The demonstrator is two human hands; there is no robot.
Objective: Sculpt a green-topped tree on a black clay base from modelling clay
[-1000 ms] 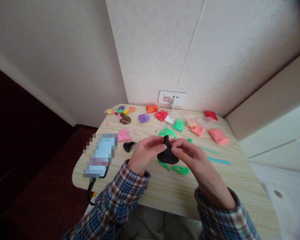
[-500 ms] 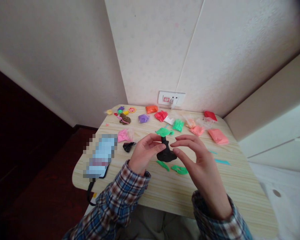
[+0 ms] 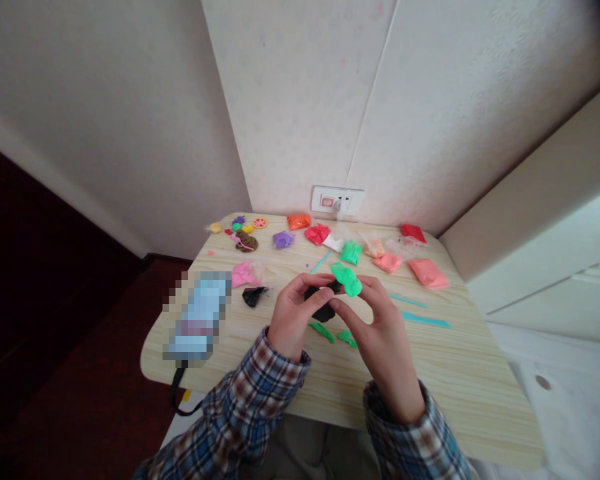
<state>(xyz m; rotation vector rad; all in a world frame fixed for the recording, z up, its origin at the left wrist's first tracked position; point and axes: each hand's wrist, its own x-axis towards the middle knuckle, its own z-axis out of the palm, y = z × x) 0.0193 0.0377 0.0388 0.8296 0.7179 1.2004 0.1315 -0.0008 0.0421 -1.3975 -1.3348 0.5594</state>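
Note:
My left hand (image 3: 294,312) and my right hand (image 3: 376,328) meet over the middle of a light wooden table (image 3: 445,373). Between their fingertips sits a black clay figure (image 3: 323,301) with a bright green clay lump (image 3: 347,279) at its top. The left fingers are closed on the black piece. The right thumb and fingers pinch at the green lump and the black top. Two small green clay bits (image 3: 323,331) lie on the table just under the hands.
Several small bags of coloured clay (image 3: 428,272) lie along the back of the table. Little finished clay shapes (image 3: 245,239) sit at the back left. A blurred phone (image 3: 198,313) with a cable lies at the left edge. Teal strips (image 3: 425,321) lie right of the hands. A wall socket (image 3: 337,199) is behind.
The right hand, lifted off half a second ago, has closed onto the figure again. The green lump now sits on top of the black piece, which is tilted up in both hands.

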